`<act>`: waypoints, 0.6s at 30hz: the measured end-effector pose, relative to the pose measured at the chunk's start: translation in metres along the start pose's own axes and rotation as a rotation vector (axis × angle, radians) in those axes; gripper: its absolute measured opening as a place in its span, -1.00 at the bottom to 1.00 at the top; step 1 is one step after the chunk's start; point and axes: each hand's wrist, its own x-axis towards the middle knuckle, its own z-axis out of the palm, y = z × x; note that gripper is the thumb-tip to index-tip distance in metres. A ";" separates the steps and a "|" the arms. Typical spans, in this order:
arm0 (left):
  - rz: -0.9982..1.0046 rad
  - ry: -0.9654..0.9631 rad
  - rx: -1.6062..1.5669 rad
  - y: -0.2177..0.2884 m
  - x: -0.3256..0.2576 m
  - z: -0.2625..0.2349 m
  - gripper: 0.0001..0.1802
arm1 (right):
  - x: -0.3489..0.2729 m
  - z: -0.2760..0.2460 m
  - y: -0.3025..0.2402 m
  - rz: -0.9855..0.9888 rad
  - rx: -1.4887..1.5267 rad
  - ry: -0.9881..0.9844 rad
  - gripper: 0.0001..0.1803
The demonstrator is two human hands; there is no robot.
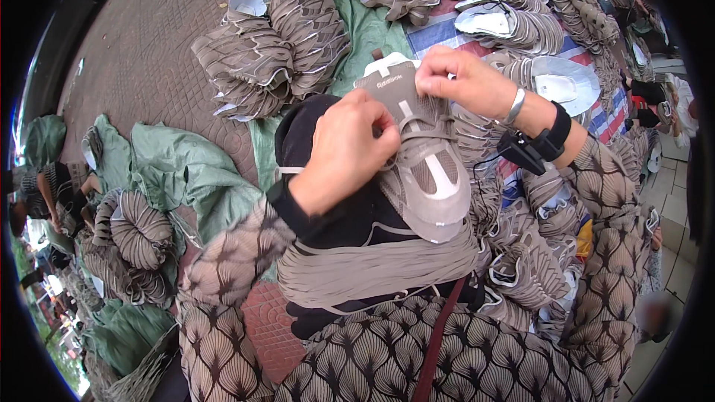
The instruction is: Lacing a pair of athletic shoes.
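A flat grey-brown shoe upper (424, 156) with white trim lies over my lap, its tongue end pointing away from me. My left hand (344, 150) grips its left side near the lace area, fingers curled onto it. My right hand (463, 80) pinches the upper's far edge by the tongue. A silver bracelet and a black wrist strap with a small black device (530, 145) sit on my right wrist. A bundle of grey-brown laces (372, 269) drapes across a black cloth (350, 216) on my lap.
Stacks of similar shoe uppers (279, 45) lie ahead on green sheeting (186, 171) and a striped tarp (439, 30). More piles sit at my right (529, 268) and left (138, 234). Brick paving (149, 52) spreads at the left. Another person (52, 193) sits at far left.
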 end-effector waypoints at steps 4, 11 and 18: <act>0.133 0.247 -0.235 0.019 0.029 -0.029 -0.83 | 0.023 -0.023 -0.029 0.211 0.531 0.174 -0.73; 0.034 0.110 -0.313 0.025 0.105 -0.057 -0.71 | 0.081 -0.029 -0.046 0.175 0.527 0.170 -0.74; -0.064 -0.442 -1.030 0.015 0.123 -0.058 -0.71 | 0.138 -0.169 -0.112 0.516 1.512 0.007 -0.80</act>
